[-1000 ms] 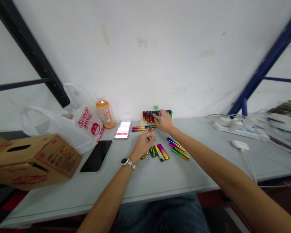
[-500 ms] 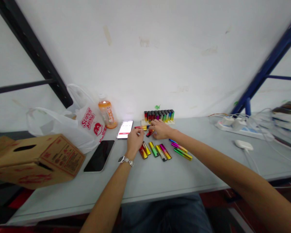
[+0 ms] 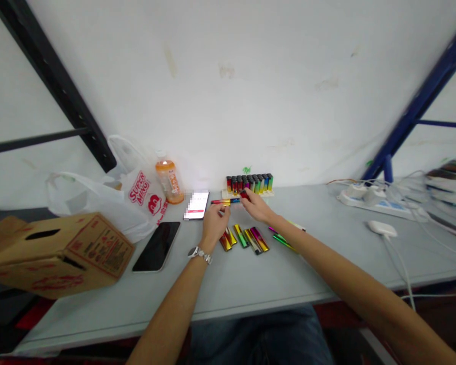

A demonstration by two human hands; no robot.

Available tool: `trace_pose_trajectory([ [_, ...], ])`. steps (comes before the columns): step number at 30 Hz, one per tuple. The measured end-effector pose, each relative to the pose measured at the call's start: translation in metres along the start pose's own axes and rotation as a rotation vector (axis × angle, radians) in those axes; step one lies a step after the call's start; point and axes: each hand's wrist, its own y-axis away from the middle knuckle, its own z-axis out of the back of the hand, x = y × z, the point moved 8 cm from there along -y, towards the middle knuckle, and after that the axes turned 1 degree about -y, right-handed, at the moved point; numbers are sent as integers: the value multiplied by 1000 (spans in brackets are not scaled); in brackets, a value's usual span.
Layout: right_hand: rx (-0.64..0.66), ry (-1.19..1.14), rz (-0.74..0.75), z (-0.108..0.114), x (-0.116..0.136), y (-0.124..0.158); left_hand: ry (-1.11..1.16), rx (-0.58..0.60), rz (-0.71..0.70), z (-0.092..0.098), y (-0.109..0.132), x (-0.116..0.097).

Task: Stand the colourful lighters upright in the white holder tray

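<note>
Between the fingers of my right hand [image 3: 256, 207] is a red lighter [image 3: 243, 194], close in front of a pale rack [image 3: 228, 194] packed with upright lighters [image 3: 256, 184] in several colours. My left hand [image 3: 215, 223] is closed with its fingertips bunched; anything in them is hidden. Just beyond those fingertips lie a red-and-yellow lighter [image 3: 220, 202] and a blue one [image 3: 234, 200], end to end. Nearer to me, several shiny lighters lie in a loose row, among them a green one [image 3: 240, 236] and a purple-and-gold one [image 3: 260, 239]. My right forearm partly covers another green lighter [image 3: 283, 242].
Left of my hands are a lit phone [image 3: 196, 206], a dark phone [image 3: 157, 247], an orange drink bottle [image 3: 169, 180], a white plastic bag [image 3: 95, 200] and a cardboard box [image 3: 61, 253]. At right lie a power strip [image 3: 383, 207] and a white charger [image 3: 382, 228]. A wall stands behind.
My right hand has lifted the red lighter from the table and shifted slightly right, in front of the rack. My left hand has drawn back a little towards me from the lying lighters.
</note>
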Motion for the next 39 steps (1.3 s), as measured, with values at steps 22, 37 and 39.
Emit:
trace_pose_trajectory([
  [22,-417,-390,-126,4,-8,50,-21,177,-65,-22,10,-27],
  [37,-227,-961,-400,-13,-16,50,-21,188,-96,-25,10,-26],
  [39,-179,-1020,-426,-17,-13,51,-19,190,-95,-25,11,-26],
])
